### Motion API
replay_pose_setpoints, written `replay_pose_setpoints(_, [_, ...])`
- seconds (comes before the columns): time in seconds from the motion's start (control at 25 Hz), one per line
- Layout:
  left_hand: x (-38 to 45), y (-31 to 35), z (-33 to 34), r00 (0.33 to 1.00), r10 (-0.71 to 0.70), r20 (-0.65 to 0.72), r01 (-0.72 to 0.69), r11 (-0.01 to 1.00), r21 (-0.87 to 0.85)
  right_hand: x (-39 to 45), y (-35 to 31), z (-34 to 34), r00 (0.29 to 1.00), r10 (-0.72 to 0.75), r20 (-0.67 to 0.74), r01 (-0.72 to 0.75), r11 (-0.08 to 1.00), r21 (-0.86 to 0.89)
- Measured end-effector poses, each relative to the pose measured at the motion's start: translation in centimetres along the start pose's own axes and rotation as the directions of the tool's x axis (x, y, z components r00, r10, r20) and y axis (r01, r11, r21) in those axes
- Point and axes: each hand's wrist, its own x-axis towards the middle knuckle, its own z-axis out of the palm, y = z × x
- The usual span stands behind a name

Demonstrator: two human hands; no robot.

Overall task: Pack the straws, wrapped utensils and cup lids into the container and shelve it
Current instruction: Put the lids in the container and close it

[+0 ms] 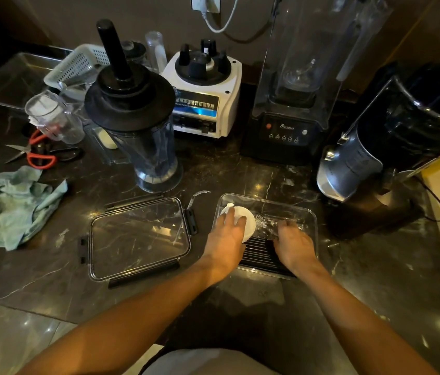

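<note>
Dark marble table (240,174) runs under everything. Nearest, both hands are inside the clear container (312,212): the left hand (225,235) lays relaxed fingers on the white cup lids (250,223), the right hand (295,246) presses flat on crinkly wrapped utensils (270,223). Black straws (258,253) lie across the near end, long axis left to right. Beside it sits the container lid (137,234); contents piled high could stop it latching. Blenders stand behind.

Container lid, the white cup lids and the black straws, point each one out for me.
container lid (139,236): head view, middle of its clear panel.
white cup lids (250,224): head view, right part of the top lid.
black straws (259,253): head view, middle of the bundle.
</note>
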Motion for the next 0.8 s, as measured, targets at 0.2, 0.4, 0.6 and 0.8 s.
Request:
replay_pose_setpoints(0.2, [0.7,-0.6,-0.3,0.998,0.058,0.022,-0.061,0.976,0.207,-0.3,0.6,-0.5,0.992,-0.108,0.06,0.114,0.988,-0.104])
replay_pose_setpoints(0.4, [0.6,-0.5,-0.6,0.994,0.105,0.028,-0.109,0.966,0.235,-0.1,0.8,-0.4,0.989,-0.144,0.025,0.146,0.985,-0.094])
replay_pose_setpoints(0.6, [0.5,-0.4,-1.0,0.994,0.104,0.022,-0.107,0.97,0.218,0.2,1.1,0.2,0.993,-0.114,-0.013,0.114,0.993,-0.005])
replay_pose_setpoints(0.8, [1.0,-0.2,-0.8,0.993,0.115,0.002,-0.113,0.98,0.163,0.4,0.7,0.0,0.996,-0.073,-0.042,0.075,0.996,0.051])
